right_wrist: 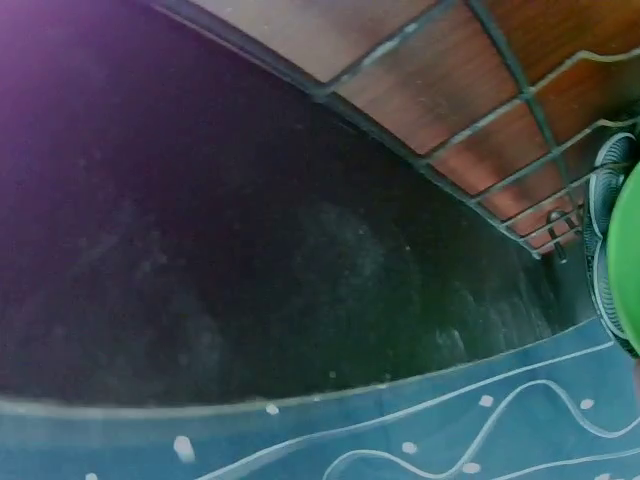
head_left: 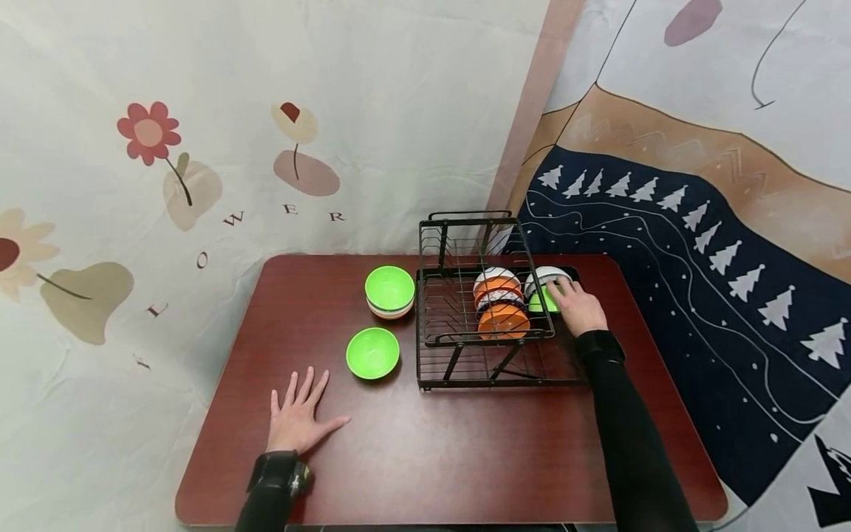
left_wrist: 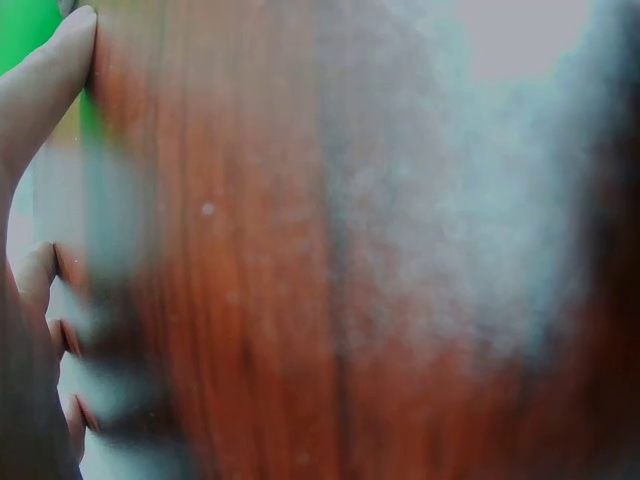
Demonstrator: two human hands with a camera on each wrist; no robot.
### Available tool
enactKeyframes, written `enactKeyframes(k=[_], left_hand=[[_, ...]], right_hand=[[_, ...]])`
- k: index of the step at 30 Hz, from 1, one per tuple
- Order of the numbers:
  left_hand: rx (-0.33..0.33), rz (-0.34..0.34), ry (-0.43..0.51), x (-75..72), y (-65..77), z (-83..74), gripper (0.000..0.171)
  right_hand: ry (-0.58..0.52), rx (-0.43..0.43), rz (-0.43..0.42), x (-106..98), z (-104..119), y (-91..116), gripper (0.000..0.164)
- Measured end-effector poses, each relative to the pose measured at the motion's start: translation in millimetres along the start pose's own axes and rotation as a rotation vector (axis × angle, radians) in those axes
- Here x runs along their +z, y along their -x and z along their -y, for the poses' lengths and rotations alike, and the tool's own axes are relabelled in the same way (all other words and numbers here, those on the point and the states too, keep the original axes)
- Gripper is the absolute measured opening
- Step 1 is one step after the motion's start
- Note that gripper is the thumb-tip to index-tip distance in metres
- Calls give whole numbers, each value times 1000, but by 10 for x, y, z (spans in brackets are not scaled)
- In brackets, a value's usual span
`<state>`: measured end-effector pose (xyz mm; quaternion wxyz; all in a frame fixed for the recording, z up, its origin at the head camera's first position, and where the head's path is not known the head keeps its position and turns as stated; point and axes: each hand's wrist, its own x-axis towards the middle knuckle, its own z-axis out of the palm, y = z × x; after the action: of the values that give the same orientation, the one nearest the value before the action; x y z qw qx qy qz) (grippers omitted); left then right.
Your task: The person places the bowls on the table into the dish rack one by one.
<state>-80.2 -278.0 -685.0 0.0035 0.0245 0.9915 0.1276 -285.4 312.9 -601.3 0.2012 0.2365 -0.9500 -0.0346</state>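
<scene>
Your right grip (head_left: 577,304) is closed down, its fingers bent over the rim of a bright green round bowl (head_left: 544,301) at the right side of a black metal wire two-tier rack (head_left: 505,383). Your fingers cover part of that bowl, and the right wrist view catches only a green sliver at its edge. A white bowl (head_left: 549,273) stands just behind it. To its left, orange and white bowls (head_left: 503,324) stand on edge in a row; wires cross them, and you cannot tell which tier bears them. The upper tier's slanted side bar rises close to your fingers.

Your left grip (head_left: 295,425) is empty, fingers spread wide over the smooth, reddish-brown wood-grain bench (head_left: 465,458); its wrist view is badly blurred. Near its fingertips sits a lone green bowl (head_left: 372,353), and behind that a bowl stack (head_left: 389,288), green on top, the lower ones mostly hidden. Beyond hang a creased cream flower-print cloth (head_left: 399,111) and a navy tree-print cloth (head_left: 665,295).
</scene>
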Motion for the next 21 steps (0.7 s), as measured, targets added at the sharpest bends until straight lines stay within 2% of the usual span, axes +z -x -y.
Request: enactKeyframes(k=[6, 10, 21], left_hand=[[-1, -9, -2, -1, -8, -16, 109], [4, -9, 11, -9, -10, -25, 109], [-6, 13, 15, -33, -7, -39, 110]], right_hand=[[-84, 93, 10, 27, -11, 45, 39], [-133, 140, 20, 50, -12, 70, 38], [-201, 150, 19, 3, -8, 76, 40]])
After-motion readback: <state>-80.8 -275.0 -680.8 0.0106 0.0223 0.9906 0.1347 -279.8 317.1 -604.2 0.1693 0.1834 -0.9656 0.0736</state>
